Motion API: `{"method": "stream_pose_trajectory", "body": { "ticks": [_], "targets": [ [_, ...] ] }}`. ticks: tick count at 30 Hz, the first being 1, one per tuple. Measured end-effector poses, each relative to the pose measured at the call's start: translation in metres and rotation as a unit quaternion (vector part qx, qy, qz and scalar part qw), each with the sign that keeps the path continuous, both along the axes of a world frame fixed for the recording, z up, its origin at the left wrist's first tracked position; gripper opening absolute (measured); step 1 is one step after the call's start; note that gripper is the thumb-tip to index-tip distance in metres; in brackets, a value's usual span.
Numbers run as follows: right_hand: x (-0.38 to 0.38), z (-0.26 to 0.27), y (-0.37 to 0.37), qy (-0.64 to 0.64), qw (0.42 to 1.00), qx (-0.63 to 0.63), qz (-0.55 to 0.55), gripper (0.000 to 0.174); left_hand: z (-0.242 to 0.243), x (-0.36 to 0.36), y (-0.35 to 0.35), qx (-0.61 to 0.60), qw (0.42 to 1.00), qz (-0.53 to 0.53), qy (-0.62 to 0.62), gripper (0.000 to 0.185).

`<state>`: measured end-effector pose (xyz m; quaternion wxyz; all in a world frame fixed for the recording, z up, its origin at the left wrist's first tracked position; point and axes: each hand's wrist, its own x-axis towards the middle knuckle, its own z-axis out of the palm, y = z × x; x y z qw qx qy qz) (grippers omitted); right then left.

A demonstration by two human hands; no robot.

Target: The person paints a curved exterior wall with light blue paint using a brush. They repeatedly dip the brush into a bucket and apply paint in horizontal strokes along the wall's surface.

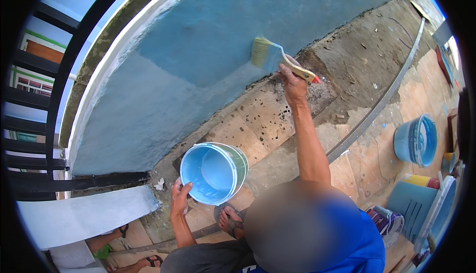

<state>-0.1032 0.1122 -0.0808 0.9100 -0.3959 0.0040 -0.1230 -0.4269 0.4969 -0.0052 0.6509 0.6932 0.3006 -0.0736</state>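
Note:
My right hand (293,81) grips a wide flat paintbrush (275,54) by its wooden handle with a red tip. The pale bristles are against or very close to the low wall (208,39), whose upper part is a darker wet-looking blue than the lighter part at lower left. My left hand (181,195) holds the rim of a paint bucket (214,172), its thumb on the edge and its other fingers partly hidden. The bucket is tilted, with light blue paint inside and a green outside.
A long metal bar or rail (375,109) crosses the floor. Several paint containers stand right, among them a blue bucket (403,139) and a large blue tub (412,202). Dark drops spot the tiles (256,124). Another person's sandalled feet (150,262) show at lower left.

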Motion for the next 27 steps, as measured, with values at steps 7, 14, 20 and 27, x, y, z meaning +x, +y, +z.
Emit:
{"method": "stream_pose_trajectory", "body": {
  "ticks": [7, 14, 20, 27],
  "targets": [
    [-0.011, -0.008, 0.006, 0.0, 0.995, 0.095, -0.004, 0.043, 0.002, -0.002, 0.0, -0.004, 1.0, 0.009, -0.001, 0.043],
    [-0.011, -0.014, 0.01, 0.02, 0.993, 0.093, -0.076, 0.044, 0.002, -0.003, 0.001, 0.002, 1.0, 0.01, 0.001, 0.044],
    [-0.013, -0.02, 0.017, 0.054, 0.993, 0.009, -0.107, 0.042, 0.0, -0.001, 0.0, 0.005, 1.0, -0.008, 0.008, 0.044],
    [-0.051, 0.006, 0.029, -0.01, 0.992, -0.124, 0.01, 0.036, 0.006, 0.001, -0.002, 0.017, 1.0, -0.008, 0.009, 0.042]
  ]
}}
